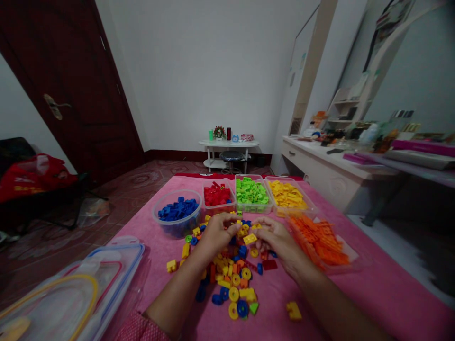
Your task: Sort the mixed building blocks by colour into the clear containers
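Right hand [277, 240] pinches a yellow brick [250, 238], grip of left hand [216, 232] unclear; five tubs [177, 228] hold sorted colours, mixed pile [234, 280] remains.

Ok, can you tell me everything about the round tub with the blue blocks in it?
The round tub looks like clear, see-through plastic and has no lid on. It stands upright on the pink cloth, at the left end of the row of tubs. Blue bricks are heaped inside about up to its rim. The box of red bricks sits close on its right. A few loose pieces lie by its front. The left hand is near but not touching.
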`<state>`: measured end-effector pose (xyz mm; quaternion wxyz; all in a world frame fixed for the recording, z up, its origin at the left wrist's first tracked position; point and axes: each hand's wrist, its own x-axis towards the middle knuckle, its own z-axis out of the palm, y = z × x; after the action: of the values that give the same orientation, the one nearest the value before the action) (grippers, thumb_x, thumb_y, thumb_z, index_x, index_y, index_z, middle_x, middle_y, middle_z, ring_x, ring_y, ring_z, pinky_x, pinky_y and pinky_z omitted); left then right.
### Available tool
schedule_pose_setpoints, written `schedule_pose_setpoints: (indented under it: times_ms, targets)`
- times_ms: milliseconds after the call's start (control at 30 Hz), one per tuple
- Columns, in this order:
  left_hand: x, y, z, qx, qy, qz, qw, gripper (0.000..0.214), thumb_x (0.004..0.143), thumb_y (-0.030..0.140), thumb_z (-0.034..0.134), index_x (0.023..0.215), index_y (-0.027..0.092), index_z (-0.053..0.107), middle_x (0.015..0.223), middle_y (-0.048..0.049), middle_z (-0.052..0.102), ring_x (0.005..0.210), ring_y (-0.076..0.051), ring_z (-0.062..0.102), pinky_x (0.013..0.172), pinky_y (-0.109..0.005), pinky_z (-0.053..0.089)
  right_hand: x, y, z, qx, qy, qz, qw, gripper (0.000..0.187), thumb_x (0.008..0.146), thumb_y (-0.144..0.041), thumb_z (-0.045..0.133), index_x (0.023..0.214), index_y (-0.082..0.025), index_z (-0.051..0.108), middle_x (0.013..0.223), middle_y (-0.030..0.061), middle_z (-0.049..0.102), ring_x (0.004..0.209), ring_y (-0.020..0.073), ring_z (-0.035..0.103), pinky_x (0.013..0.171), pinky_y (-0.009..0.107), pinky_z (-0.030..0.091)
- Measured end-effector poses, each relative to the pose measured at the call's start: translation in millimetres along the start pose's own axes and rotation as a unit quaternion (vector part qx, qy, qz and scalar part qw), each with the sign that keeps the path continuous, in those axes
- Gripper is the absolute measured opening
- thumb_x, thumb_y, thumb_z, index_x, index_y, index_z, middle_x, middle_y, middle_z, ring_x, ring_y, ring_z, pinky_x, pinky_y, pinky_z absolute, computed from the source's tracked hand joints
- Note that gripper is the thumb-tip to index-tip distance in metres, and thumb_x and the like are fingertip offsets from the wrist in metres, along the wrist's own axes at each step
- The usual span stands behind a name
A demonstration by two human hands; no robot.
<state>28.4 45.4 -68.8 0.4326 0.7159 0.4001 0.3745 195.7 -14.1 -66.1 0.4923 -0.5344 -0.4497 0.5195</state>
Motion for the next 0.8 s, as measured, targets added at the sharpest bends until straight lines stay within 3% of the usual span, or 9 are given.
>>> schedule_pose_setpoints:
  times_ms: [133, 267, 367, 500, 633, 800]
  targets:
    - [-3, 5, 0.6, -0.198, -0.026, -0.026, 0.979, 0.047, 0.074, 0.043, 0.068, 0.11, 0.014, 0.069, 0.089, -0.0068, 0.071, 0.073, -0.016, 0.062, 0.067, -0.027, 0.049, -1, 2, 5, 0.226, 0.018, -0.015, 0.974, 0.019, 0.068, -0.026, 0.069, 0.079, -0.019, 0.056, 0.067, -0.0039, 0.061, 0.05, 0.0075, 0.051, 0.047, 0.019, 0.041]
    - [-8, 14, 4.9, -0.224, -0.049, -0.048, 0.972, 0.05, 0.068, 0.047, 0.073, 0.106, 0.013, 0.07, 0.088, -0.0067, 0.071, 0.073, -0.015, 0.061, 0.068, -0.026, 0.048, -3, 6, 12, 0.317, 0.0, 0.023, 0.948, 0.019, 0.068, -0.022, 0.071, 0.084, -0.018, 0.06, 0.072, -0.0025, 0.062, 0.053, 0.0077, 0.053, 0.05, 0.019, 0.044]
    - [-8, 14, 12.2, -0.228, -0.048, -0.049, 0.971, 0.054, 0.063, 0.048, 0.077, 0.102, 0.013, 0.07, 0.084, -0.0059, 0.07, 0.071, -0.015, 0.06, 0.067, -0.026, 0.047, -7, 7, 17, 0.306, -0.038, 0.03, 0.951, 0.019, 0.076, -0.029, 0.069, 0.09, -0.019, 0.063, 0.08, -0.0004, 0.063, 0.059, 0.0081, 0.056, 0.052, 0.019, 0.047]
    - [-5, 4, 21.2, -0.23, 0.042, -0.037, 0.972, 0.047, 0.057, 0.041, 0.081, 0.091, 0.013, 0.067, 0.072, -0.0003, 0.064, 0.06, -0.01, 0.056, 0.059, -0.022, 0.044, -10, 8, 19, 0.233, -0.044, 0.018, 0.971, 0.022, 0.077, -0.036, 0.071, 0.091, -0.021, 0.063, 0.082, 0.0005, 0.064, 0.065, 0.0095, 0.06, 0.061, 0.02, 0.053]
    - [-5, -1, 25.0, -0.167, 0.049, -0.025, 0.984, 0.03, 0.068, 0.041, 0.071, 0.067, 0.012, 0.064, 0.064, -0.0019, 0.062, 0.058, -0.012, 0.054, 0.058, -0.024, 0.043, -10, 10, 20, 0.205, -0.013, 0.011, 0.979, 0.036, 0.07, -0.035, 0.077, 0.1, -0.02, 0.062, 0.079, -0.0013, 0.062, 0.062, 0.0082, 0.06, 0.059, 0.019, 0.054]
    - [-7, -6, 21.8, 0.001, 0.134, 0.065, 0.989, 0.028, 0.084, 0.035, 0.054, 0.071, 0.015, 0.068, 0.077, -0.0047, 0.065, 0.078, -0.017, 0.059, 0.074, -0.028, 0.046, -7, 6, 21, 0.195, 0.033, -0.012, 0.98, 0.038, 0.066, -0.035, 0.079, 0.095, -0.018, 0.061, 0.077, -0.0021, 0.061, 0.059, 0.0082, 0.06, 0.056, 0.02, 0.056]
